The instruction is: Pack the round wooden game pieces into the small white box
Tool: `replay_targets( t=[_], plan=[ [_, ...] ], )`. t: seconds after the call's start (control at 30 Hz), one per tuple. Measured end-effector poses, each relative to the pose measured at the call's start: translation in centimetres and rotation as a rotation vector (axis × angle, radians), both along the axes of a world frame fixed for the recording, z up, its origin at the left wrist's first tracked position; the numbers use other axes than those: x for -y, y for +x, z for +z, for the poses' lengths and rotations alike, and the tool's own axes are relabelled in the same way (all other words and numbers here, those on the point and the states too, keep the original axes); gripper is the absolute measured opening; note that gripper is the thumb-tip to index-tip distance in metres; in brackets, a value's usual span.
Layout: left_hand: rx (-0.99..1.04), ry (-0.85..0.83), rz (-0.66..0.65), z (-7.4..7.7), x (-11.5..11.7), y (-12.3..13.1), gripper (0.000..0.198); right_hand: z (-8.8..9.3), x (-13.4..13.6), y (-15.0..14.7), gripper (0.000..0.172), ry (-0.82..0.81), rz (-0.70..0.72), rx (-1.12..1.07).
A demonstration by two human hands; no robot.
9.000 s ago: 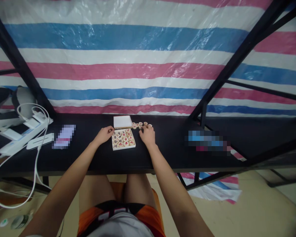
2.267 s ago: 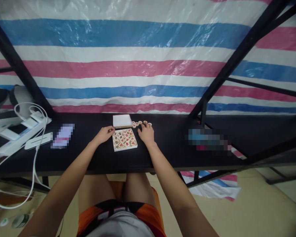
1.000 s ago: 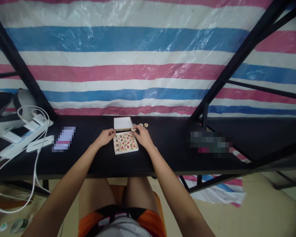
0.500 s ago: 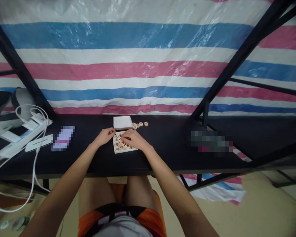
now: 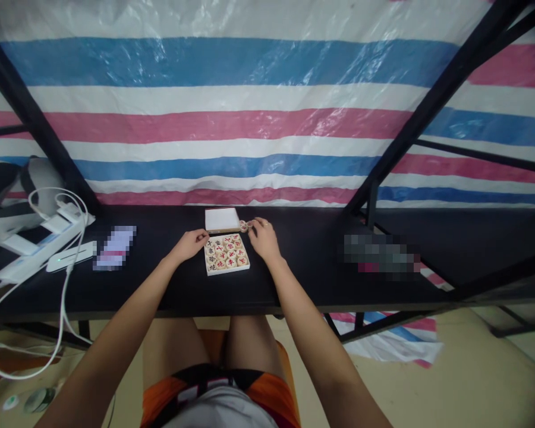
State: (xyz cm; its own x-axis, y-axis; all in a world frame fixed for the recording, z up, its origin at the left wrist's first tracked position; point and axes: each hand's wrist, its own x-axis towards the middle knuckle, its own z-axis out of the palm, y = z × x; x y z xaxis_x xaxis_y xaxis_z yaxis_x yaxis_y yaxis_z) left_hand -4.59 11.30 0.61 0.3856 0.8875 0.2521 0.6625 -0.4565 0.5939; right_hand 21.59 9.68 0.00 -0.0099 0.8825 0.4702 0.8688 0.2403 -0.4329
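A shallow white box (image 5: pixel 229 271) lies on the black table, filled with round Chinese chess pieces (image 5: pixel 220 263) marked in red and black characters. My left hand (image 5: pixel 192 245) rests by the box's upper left corner with its fingers curled together; what they hold, if anything, is hidden. Beyond the box, to its right, my right hand (image 5: pixel 264 239) has its fingertips closed at a loose Chinese chess piece (image 5: pixel 250 225). Other loose pieces (image 5: pixel 243 226) sit just left of those fingertips. Whether more lie under this hand cannot be seen.
Behind the box is a white-lined box lid (image 5: pixel 222 219). On the left are a phone-like blurred item (image 5: pixel 115 248), a white device (image 5: pixel 74 257), a power strip (image 5: pixel 44 249) and white cables. A blurred dark item (image 5: pixel 381 255) lies to the right. Striped sheeting (image 5: pixel 249 128) hangs behind.
My right hand has moved from over the box up and right to the loose pieces, uncovering the rows in the box. My left hand has stayed at the box's corner.
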Motion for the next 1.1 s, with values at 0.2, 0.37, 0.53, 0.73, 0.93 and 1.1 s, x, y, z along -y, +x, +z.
replay_targets(
  t=[0.2,0.37,0.53,0.73,0.93,1.1],
  plan=[
    [0.0,-0.005,0.013,0.2,0.2,0.0,0.026,-1.6,-0.9,1.5,0.04,-0.208,-0.184,0.158],
    [-0.009,-0.002,0.008,0.2,0.1,0.0,0.026,-1.5,-1.0,1.1,0.042,-0.196,-0.211,0.153],
    [-0.015,-0.004,0.016,0.2,0.2,0.0,0.026,-1.4,-1.0,1.2,0.043,-0.181,-0.292,0.119],
    [-0.008,-0.006,0.007,0.3,0.2,0.1,0.026,-1.2,-0.9,1.1,0.039,-0.202,-0.288,0.128],
    [-0.013,0.0,0.011,0.1,0.1,0.0,0.027,-0.6,-0.6,1.2,0.025,-0.222,-0.326,0.123],
    [-0.017,-0.005,0.014,0.2,0.1,0.1,0.027,-0.4,-0.5,1.2,0.02,-0.217,-0.343,0.134]
  ],
)
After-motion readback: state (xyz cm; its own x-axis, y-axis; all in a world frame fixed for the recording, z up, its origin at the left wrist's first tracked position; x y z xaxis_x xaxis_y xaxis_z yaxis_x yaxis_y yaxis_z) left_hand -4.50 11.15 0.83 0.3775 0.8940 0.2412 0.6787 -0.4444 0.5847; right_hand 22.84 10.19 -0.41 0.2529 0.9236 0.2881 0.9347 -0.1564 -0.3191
